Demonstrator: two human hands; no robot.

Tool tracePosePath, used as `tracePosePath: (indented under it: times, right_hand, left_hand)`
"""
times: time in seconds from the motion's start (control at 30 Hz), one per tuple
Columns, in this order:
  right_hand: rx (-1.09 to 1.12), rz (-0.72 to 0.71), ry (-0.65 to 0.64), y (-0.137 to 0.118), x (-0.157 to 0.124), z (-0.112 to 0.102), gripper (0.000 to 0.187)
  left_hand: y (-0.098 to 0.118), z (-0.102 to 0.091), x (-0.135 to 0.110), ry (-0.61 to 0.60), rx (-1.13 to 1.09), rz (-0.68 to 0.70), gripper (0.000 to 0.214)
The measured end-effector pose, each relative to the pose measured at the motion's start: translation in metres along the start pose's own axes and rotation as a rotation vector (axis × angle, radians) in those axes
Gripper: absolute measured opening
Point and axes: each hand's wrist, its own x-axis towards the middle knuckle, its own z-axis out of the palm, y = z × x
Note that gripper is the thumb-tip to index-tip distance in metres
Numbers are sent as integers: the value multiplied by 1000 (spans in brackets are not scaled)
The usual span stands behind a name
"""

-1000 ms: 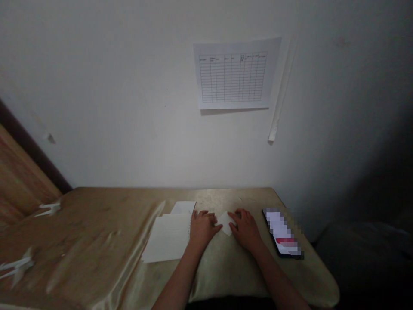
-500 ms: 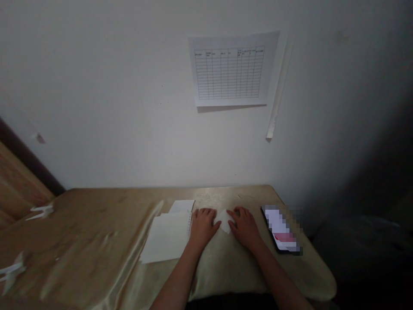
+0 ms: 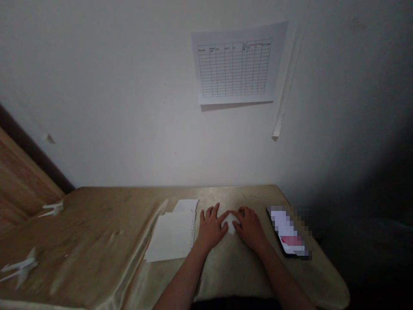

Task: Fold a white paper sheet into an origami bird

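Along its far side, your surface meets the wall; its right edge slants down just beyond the phone, and between the notebook and the white objects at far left you have broad room to move. Your forearms angle inward from the near edge, palms down: left hand fingers fanned wide, right hand fingers closer together. One small paper lies between your thumbs; whether you pinch or merely press it, I cannot tell. You have one phone, one notebook, one sheet behind it, two white objects, one wall chart.
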Motion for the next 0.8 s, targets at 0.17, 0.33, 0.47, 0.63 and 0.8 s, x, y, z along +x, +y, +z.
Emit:
tracePosePath:
  times: [0.17,0.33,0.47,0.63,0.8]
  right_hand:
    - [28,0,13,1,-1,-3,40]
    - [64,4,25,1,-1,-7,36]
    - [58,23,24,0,-1,-9,33]
    - [93,36,42,1,-1,-10,30]
    - [102,48,43,3,-1,-13,21]
  left_hand:
    - [3,-1,0,-12,-4,-21,53]
    - [5,-5,0,-17,6,-29,52]
    - [6,-7,2,-38,4,-42,51]
    - [5,-6,5,-39,-5,-45,52]
    - [6,-6,5,-26,-4,-43,50]
